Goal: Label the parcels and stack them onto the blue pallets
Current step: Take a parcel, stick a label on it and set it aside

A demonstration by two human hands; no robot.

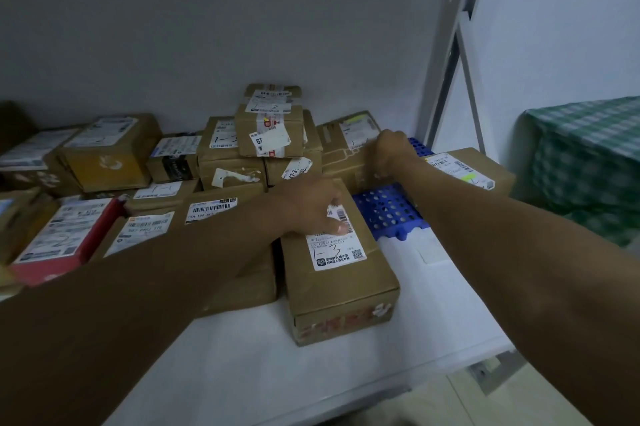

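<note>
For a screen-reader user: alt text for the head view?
Two bare hands reach over cardboard parcels: the left hand rests on a labelled box marked "1-3", the right hand grips a box behind it, beside a blue pallet.

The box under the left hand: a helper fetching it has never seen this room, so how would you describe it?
Find the blue pallet near the wall corner. Just left of it, nearest the viewer, stands a long brown cardboard box, with the left hand resting on its far end. Unlike its neighbours, its white label has "1-3" handwritten on it.
</note>
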